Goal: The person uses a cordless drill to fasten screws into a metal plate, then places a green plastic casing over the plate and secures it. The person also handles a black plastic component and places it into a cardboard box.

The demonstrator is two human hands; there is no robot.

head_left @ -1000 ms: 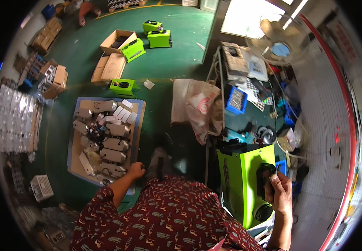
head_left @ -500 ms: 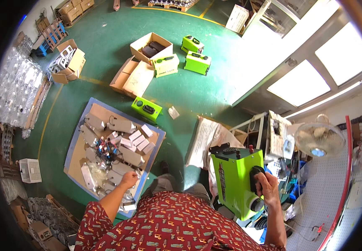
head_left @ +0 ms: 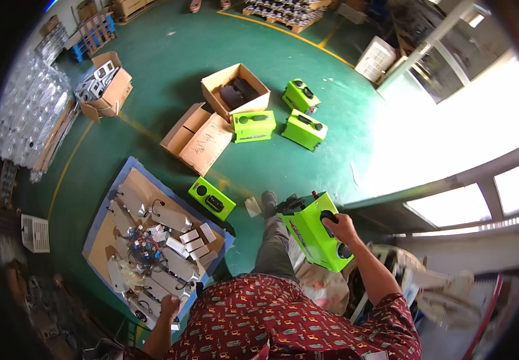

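My right hand [head_left: 339,228] grips the black handle on top of a bright green box-shaped machine [head_left: 313,231] and carries it off the floor at my right side. My left hand [head_left: 169,305] hangs low at my left with fingers curled and nothing in it, above a blue mat [head_left: 108,211] covered with cardboard, metal plates and small parts. A leg in grey trousers with a dark shoe [head_left: 268,201] steps forward on the green floor.
Another green machine [head_left: 211,198] lies beside the mat. Three more [head_left: 303,129] stand farther ahead next to open cardboard boxes [head_left: 235,91]. Stacks of metal parts [head_left: 25,120] line the left. A white bag and a cluttered table [head_left: 415,282] sit at the right.
I have turned and stepped away from the table at the right, carrying the green machine along. The view now faces the open floor with the boxes and green machines.
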